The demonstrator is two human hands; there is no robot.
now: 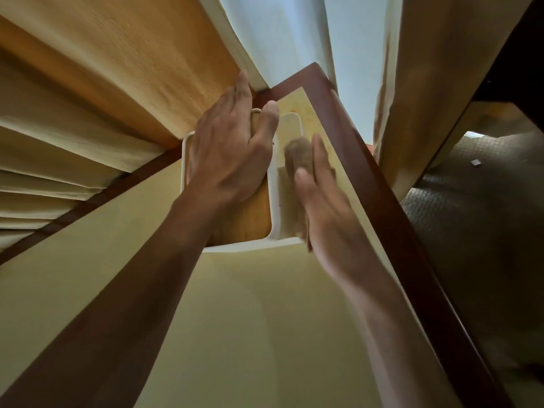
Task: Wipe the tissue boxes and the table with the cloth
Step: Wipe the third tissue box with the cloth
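A white tissue box (275,201) with a wooden lid (250,213) stands near the far corner of the pale table (235,319). My left hand (232,151) lies flat on the lid, fingers spread and straight, thumb reaching over the box's right side. My right hand (321,195) presses a brown cloth (298,154) against the box's white right side; the hand is blurred. Most of the cloth is hidden under the fingers.
The table has a dark wooden rim (368,172). Cream curtains (73,113) hang close behind on the left, and another curtain (426,83) on the right. Grey patterned carpet (471,216) lies beyond the table's right edge.
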